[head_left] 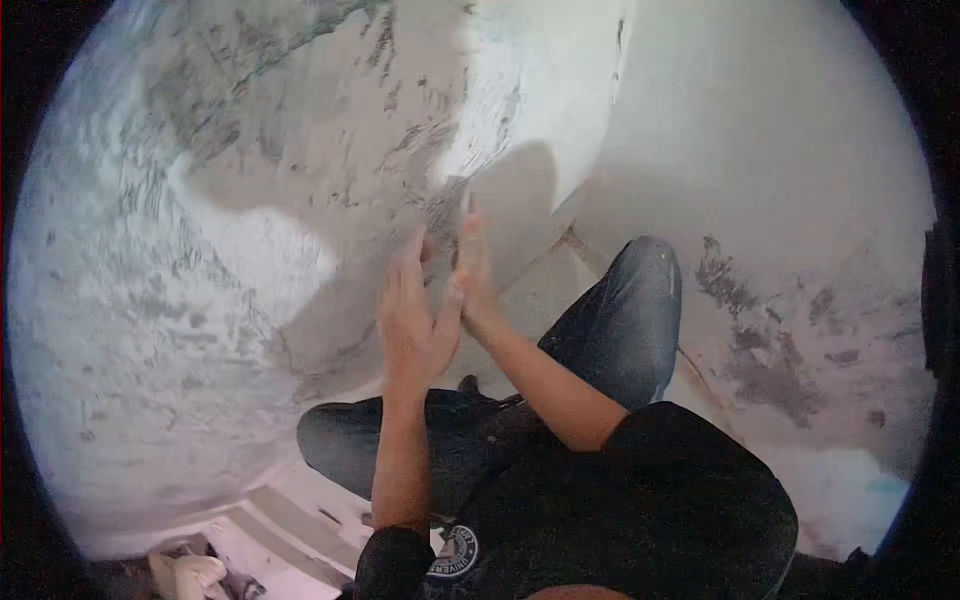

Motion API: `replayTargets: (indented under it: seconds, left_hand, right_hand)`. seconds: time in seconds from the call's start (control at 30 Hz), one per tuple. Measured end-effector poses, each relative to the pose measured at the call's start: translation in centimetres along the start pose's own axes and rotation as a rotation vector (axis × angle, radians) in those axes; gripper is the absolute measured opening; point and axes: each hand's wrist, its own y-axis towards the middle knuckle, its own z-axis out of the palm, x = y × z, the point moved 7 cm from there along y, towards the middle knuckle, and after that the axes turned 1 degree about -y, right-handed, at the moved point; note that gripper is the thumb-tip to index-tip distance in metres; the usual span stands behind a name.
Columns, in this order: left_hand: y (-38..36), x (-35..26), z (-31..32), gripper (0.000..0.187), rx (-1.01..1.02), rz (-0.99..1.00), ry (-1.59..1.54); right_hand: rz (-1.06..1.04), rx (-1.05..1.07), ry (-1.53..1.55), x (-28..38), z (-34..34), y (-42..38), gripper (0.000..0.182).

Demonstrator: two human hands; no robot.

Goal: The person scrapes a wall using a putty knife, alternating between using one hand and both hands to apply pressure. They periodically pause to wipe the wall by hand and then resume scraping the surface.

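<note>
My left hand (408, 320) reaches up in front of the patchy wall (300, 170), fingers stretched out and thumb apart, with nothing visible in it. Close beside it on the right, my right hand (477, 280) has its fingers pressed together and is a little blurred. Past its fingertips juts a thin, blade-like thing (468, 198), seen nearly edge-on, against the wall surface. I cannot tell its exact kind, as the fingers cover most of it. The left thumb comes right up to the heel of the right hand.
Dark smears mark the wall, and shadows of the arms fall across it. A wall corner (570, 232) lies ahead of my right knee (640, 300). More dark stains (770, 360) show at the right. Lower left, a pale bag-like thing (188, 575) sits near a ledge (285, 535).
</note>
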Motion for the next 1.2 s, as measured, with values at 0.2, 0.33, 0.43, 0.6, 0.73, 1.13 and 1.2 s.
replayTargets:
  seconds: [0.2, 0.33, 0.43, 0.6, 0.73, 1.13, 1.2]
  left_hand:
    - [4.6, 0.6, 1.7, 0.050, 0.324, -0.325, 0.085]
    - [6.3, -0.6, 2.8, 0.045, 0.329, -0.329, 0.218]
    - [6.9, -1.8, 3.0, 0.044, 0.346, -0.295, 0.355]
    - [7.5, -2.5, 3.5, 0.043, 0.310, -0.208, 0.403]
    - [6.8, -2.5, 2.4, 0.043, 0.286, -0.264, 0.357]
    - [7.9, -2.1, 5.3, 0.042, 0.318, -0.184, 0.443]
    - [8.5, -1.6, 5.6, 0.042, 0.280, -0.174, 0.427]
  right_hand:
    - [-0.124, 0.042, -0.167, 2.9, 2.4, -1.8, 0.084]
    - [0.097, 0.044, 0.066, 3.4, 1.7, 0.1, 0.070]
    - [0.094, 0.024, 0.249, 2.1, 2.7, 0.1, 0.063]
    - [0.131, 0.048, 0.161, 2.8, 2.8, 0.5, 0.055]
    - [-0.029, 0.001, 0.071, 2.2, 3.8, -0.4, 0.046]
    - [-0.423, -0.178, -0.230, 3.0, 1.8, 1.2, 0.045]
    - [-0.232, -0.054, -0.045, 4.9, 0.6, 2.3, 0.046]
